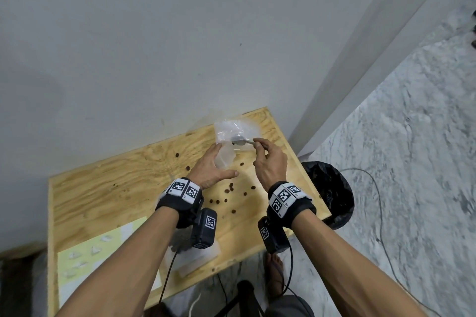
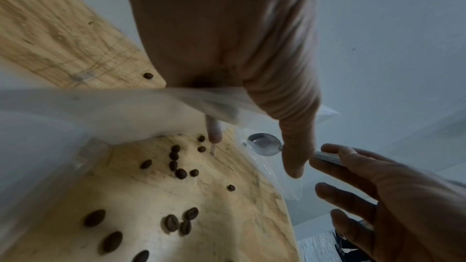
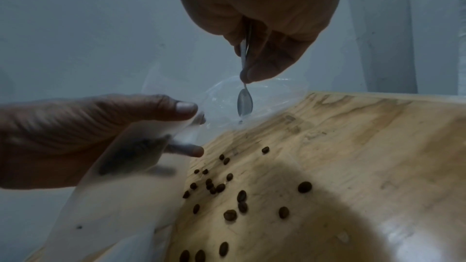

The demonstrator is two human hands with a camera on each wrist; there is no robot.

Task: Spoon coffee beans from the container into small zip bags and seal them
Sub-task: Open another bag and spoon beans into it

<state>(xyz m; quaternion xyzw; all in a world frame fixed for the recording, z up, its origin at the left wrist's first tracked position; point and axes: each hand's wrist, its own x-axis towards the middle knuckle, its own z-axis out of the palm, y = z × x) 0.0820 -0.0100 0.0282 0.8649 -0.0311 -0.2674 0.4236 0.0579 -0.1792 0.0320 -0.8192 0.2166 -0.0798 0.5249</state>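
My left hand grips a translucent zip bag between thumb and fingers, above the plywood table. The bag's near part looks frosted and its far part is clear. My right hand pinches the handle of a small metal spoon. The spoon's bowl is at the clear part of the bag and looks empty. Whether it is inside the bag I cannot tell. Several loose coffee beans lie scattered on the wood below both hands, as the right wrist view also shows.
A black bin bag stands just off the table's right edge. A yellow sheet with several small bags lies at the front left. A translucent box sits near the front edge. The grey wall closes the table's far side.
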